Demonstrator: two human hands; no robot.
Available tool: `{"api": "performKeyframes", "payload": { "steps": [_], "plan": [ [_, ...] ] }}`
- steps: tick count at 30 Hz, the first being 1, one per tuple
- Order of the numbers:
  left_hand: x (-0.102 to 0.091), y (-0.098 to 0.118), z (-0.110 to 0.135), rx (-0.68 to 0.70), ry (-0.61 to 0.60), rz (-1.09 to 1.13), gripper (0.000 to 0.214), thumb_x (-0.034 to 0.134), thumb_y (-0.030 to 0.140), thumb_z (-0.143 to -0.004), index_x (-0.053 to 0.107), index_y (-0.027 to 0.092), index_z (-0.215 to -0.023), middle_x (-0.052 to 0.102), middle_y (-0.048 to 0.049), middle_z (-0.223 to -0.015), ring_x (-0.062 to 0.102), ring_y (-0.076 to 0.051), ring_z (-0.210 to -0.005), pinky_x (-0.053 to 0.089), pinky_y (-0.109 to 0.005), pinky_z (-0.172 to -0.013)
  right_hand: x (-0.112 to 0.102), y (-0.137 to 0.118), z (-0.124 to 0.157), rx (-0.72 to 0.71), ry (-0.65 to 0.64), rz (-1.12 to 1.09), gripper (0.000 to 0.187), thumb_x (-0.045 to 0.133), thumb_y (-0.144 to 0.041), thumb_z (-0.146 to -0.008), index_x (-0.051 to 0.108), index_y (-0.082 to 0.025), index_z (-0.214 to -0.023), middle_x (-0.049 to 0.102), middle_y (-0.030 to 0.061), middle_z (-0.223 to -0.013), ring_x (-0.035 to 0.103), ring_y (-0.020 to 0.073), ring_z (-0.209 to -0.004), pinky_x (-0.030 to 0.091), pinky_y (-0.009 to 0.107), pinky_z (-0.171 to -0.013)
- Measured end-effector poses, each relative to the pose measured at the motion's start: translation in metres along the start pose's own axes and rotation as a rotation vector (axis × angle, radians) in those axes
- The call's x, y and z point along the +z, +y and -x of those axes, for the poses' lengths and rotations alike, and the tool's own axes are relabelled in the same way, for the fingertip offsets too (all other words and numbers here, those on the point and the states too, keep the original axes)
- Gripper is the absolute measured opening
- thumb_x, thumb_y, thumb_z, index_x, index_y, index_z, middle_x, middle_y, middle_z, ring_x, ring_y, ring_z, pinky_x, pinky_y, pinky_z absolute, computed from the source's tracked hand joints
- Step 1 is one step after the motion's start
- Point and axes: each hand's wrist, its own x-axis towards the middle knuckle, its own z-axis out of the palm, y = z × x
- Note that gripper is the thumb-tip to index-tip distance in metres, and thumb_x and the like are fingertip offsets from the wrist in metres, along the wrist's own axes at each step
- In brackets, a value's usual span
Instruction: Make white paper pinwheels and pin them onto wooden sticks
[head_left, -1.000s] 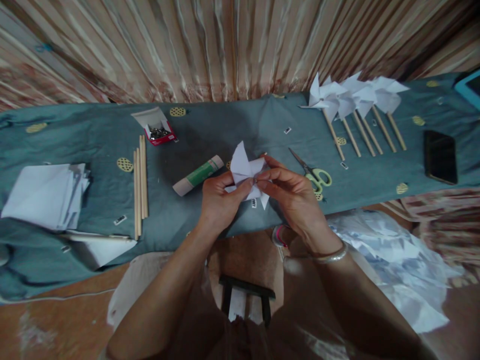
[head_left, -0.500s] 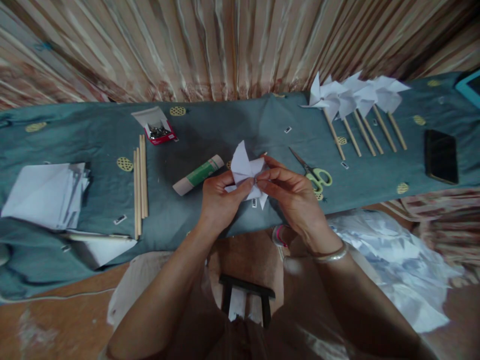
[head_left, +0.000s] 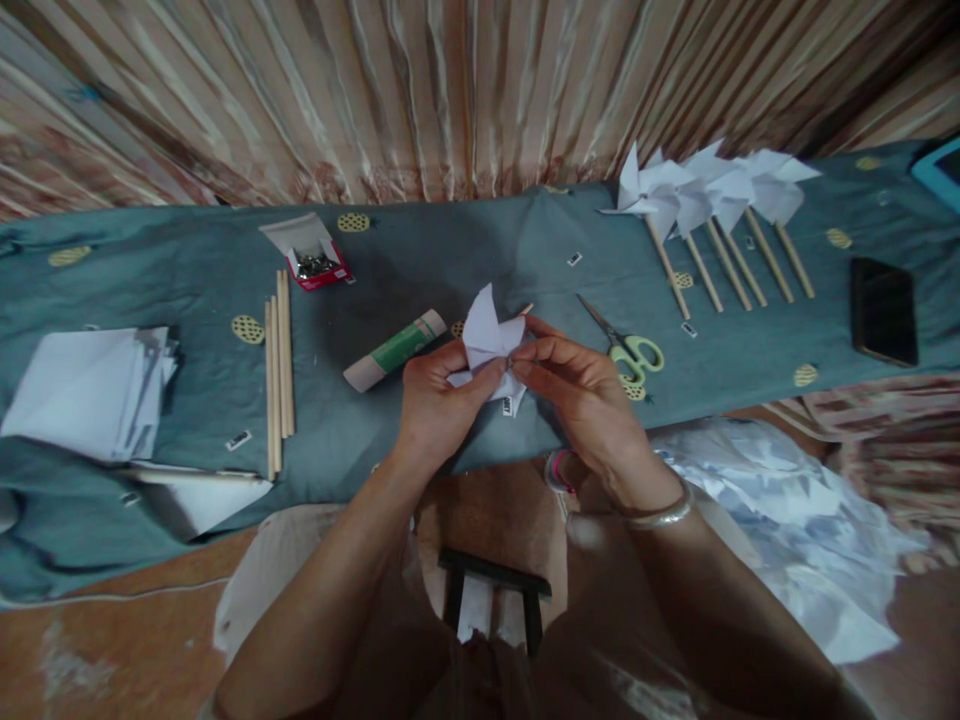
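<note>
Between both hands, over the front of the cloth, is a white paper pinwheel (head_left: 484, 325) with folded blades. My left hand (head_left: 442, 400) grips its left side, thumb pressed near the middle. My right hand (head_left: 589, 395) pinches at the pinwheel's centre with thumb and forefinger; any small part between those fingertips is hidden. The tip of a wooden stick (head_left: 528, 309) shows just behind the right fingers. A green and cream tube (head_left: 397, 350) lies left of the pinwheel, and scissors with light green handles (head_left: 634, 355) lie beside my right hand.
Finished pinwheels on sticks (head_left: 712, 195) lie at the back right, near a dark phone (head_left: 883, 312). On the left are an open box of metal pins (head_left: 319, 268), wooden sticks (head_left: 280, 370) and stacked white paper (head_left: 90, 390). A plastic bag (head_left: 780, 520) sits below the table's right front.
The pinwheel has turned slightly in my hands, and its lower blade is drawn in. Both hands keep their hold in nearly the same place.
</note>
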Motion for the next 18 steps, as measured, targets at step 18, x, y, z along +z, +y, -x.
{"api": "performKeyframes", "payload": {
  "steps": [18],
  "plan": [
    [-0.006,-0.006,-0.003,0.099,-0.083,-0.067,0.015,0.071,0.033,-0.072,0.074,0.019,-0.071,0.072,-0.0008,-0.069,0.062,-0.016,-0.064,0.047,-0.026,-0.06,0.0,0.006,-0.005,0.122,-0.035,-0.266,0.007,0.079,-0.025,-0.065,0.075,-0.024,-0.07,0.068,0.0013,-0.107,0.058,0.0204,-0.11,0.042,0.033,-0.096]
  ]
}}
